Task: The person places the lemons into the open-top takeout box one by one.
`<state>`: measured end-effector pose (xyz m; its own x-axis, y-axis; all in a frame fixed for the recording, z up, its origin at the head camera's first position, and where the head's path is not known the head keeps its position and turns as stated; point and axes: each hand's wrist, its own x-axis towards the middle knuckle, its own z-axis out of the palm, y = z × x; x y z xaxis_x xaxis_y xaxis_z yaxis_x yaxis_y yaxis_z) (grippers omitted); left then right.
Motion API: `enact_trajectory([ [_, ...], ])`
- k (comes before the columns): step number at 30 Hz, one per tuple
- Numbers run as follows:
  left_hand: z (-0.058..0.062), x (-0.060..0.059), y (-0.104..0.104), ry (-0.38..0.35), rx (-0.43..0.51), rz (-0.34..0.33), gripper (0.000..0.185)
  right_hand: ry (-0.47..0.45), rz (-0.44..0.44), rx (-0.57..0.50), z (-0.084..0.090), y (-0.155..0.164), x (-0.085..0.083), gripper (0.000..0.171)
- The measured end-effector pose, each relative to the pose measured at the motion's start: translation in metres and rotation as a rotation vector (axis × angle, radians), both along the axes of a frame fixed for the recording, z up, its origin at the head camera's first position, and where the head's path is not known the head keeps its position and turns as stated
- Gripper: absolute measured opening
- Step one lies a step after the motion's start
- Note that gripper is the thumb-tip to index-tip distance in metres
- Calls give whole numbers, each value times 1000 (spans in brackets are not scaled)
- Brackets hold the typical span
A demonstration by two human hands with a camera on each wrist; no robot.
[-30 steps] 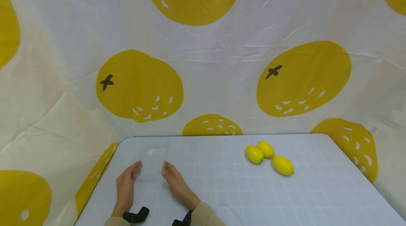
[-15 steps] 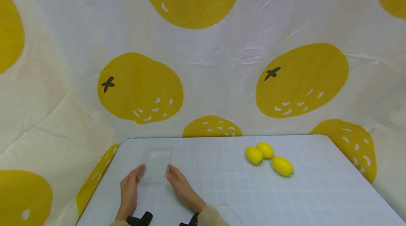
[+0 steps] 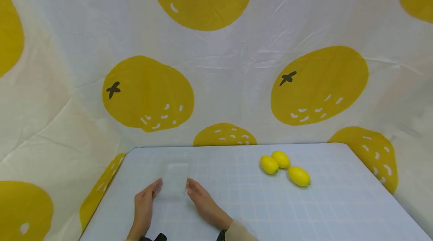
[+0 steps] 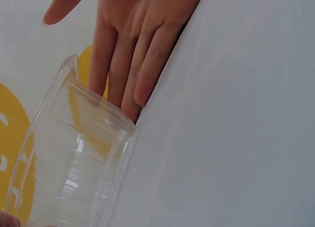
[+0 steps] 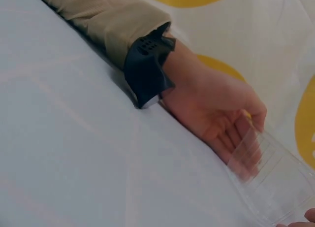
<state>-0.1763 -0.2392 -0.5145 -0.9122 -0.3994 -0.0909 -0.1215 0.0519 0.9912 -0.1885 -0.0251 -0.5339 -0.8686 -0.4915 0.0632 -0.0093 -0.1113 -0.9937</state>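
Note:
A clear plastic container (image 3: 176,181) stands on the left part of the table, between my two hands. Along its left side is my left hand (image 3: 145,200); in the right wrist view its fairly straight fingers (image 5: 235,155) show through the clear wall, thumb at the rim. My right hand (image 3: 204,201) is at the opposite side. The left wrist view shows its straight fingers (image 4: 120,72) against the container wall (image 4: 74,163), thumb held apart. Tips of my left hand appear at that view's lower left corner. No contents show inside the container.
Several centimetres to the right, three yellow lemons (image 3: 299,176) lie grouped on the pale blue checked table (image 3: 270,211). A cream cloth (image 3: 233,94) printed with large yellow fruits hangs behind and beside the table. Both wrists wear black devices (image 5: 147,69).
The container has slid to the right and slightly nearer to me, with both hands moving along at its sides. The lemons stay in place while the head view shifts a little.

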Motion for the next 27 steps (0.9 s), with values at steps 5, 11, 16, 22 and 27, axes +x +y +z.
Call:
enact_trajectory([
  [5,-3,1,8,-5,13,-28,40,-2,22,-33,0,15,8,60],
  [11,-6,4,21,-20,-35,-76,42,-19,48,-94,0,33,16,61],
  [16,-8,14,36,-13,-60,-91,45,3,59,-91,2,48,25,62],
  [22,-11,23,53,24,-40,-115,47,13,63,-36,3,67,31,61],
  [27,-12,28,68,13,-53,-123,42,-30,81,3,4,85,37,63],
])
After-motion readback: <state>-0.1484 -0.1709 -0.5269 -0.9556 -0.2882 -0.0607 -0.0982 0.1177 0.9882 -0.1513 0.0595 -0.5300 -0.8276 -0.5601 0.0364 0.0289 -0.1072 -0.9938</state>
